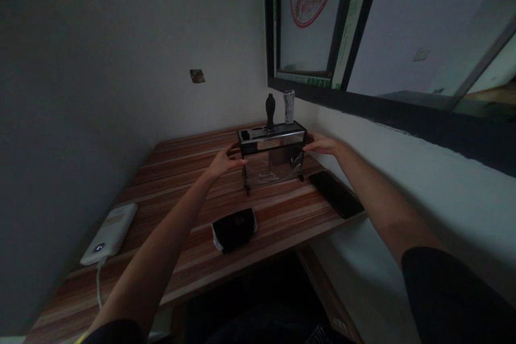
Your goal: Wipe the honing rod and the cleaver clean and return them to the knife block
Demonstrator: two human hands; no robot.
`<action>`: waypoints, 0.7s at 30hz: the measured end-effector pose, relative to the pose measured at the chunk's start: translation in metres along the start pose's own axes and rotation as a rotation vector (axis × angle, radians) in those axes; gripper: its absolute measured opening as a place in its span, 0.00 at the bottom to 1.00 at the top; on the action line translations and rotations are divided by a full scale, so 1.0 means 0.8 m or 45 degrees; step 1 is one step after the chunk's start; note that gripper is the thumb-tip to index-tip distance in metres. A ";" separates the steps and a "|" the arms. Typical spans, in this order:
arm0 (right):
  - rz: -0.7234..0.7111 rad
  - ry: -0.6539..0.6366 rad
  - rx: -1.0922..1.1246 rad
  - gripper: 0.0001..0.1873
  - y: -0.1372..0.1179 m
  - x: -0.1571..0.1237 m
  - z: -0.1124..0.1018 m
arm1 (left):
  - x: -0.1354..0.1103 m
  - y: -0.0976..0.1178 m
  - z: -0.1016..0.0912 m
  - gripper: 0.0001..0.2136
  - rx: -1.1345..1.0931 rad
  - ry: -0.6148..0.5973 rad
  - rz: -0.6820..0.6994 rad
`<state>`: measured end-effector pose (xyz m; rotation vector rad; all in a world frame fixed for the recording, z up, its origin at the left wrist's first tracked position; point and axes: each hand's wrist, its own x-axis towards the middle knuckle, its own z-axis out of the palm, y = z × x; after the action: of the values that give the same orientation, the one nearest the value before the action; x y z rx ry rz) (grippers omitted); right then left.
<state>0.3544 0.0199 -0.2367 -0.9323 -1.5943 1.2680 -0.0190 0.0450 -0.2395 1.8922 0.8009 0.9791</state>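
A metal and clear-walled knife rack (272,157) stands on short legs on the wooden table (181,183), near the far corner. A black handle (270,111) and a silvery handle (288,106) stick up from its top. My left hand (226,161) grips the rack's left end, fingers curled around the top edge. At the rack's right end, my right hand (322,145) presses against the side with fingers together. Both arms reach forward across the table.
A black phone (335,193) lies flat to the right of the rack. A dark folded pouch (234,230) sits near the front edge. A white power bank (109,234) with a cable lies at the left. Walls close the back and right, under a dark-framed window (310,21).
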 end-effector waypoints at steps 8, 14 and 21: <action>0.033 -0.039 0.009 0.31 0.005 0.004 -0.013 | 0.001 0.004 0.006 0.37 0.025 0.011 -0.008; 0.055 -0.052 0.072 0.30 0.009 0.002 -0.014 | 0.000 0.000 0.010 0.38 0.010 0.017 0.021; 0.056 -0.036 0.134 0.30 0.008 -0.008 -0.003 | -0.001 -0.007 0.010 0.39 0.037 -0.001 0.063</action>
<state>0.3592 0.0159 -0.2438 -0.8913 -1.5210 1.3874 -0.0130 0.0435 -0.2474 1.9451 0.7750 1.0017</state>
